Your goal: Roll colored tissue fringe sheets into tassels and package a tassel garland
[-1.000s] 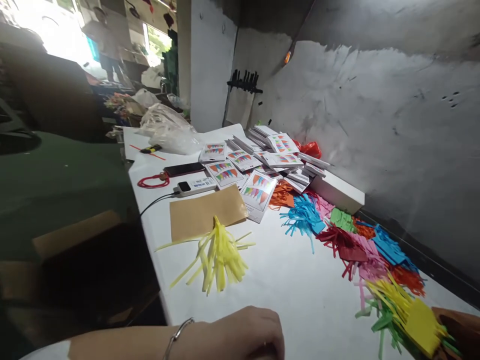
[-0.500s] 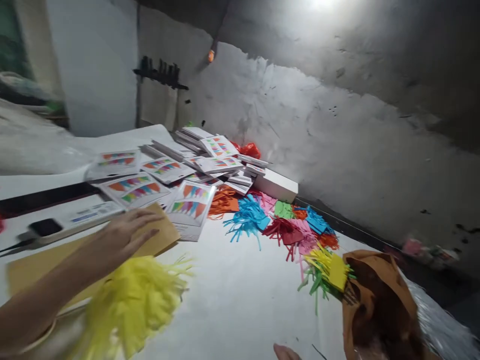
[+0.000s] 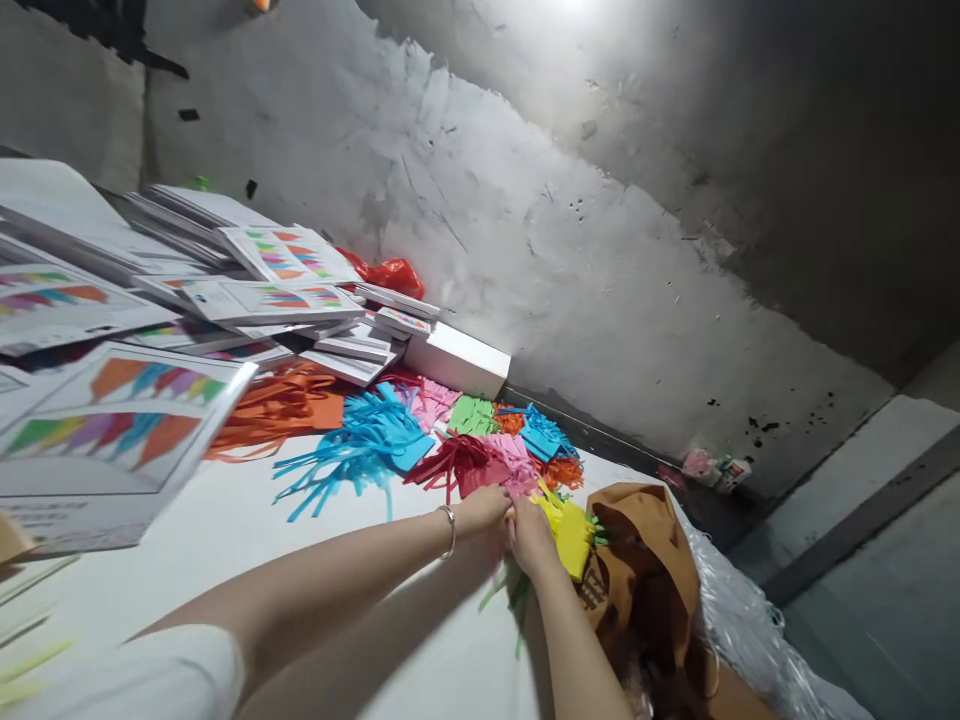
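Observation:
My left hand [image 3: 482, 510], with a bracelet at its wrist, and my right hand [image 3: 531, 535] meet over the row of fringed paper tassels. Their fingers are bent together at the lower end of a pink tassel [image 3: 517, 458]; what they pinch is hidden. Right beside my right hand lies a yellow tassel [image 3: 571, 540], with green strands [image 3: 517, 600] under it. A dark red tassel [image 3: 461, 465] sits just behind my left hand. Farther left are a blue tassel [image 3: 360, 440] and an orange tassel [image 3: 289, 410].
Printed cards in sleeves [image 3: 112, 440] are piled on the left of the white table [image 3: 300, 560]. A white box [image 3: 461, 358] and a red plastic bag [image 3: 390, 275] stand near the wall. On the right are a brown bag [image 3: 630, 510] and clear plastic wrap [image 3: 739, 600].
My view has swung right. My left hand has left the brown envelope-like sheet and reached the tassels; my right hand has come up from the bottom edge to join it.

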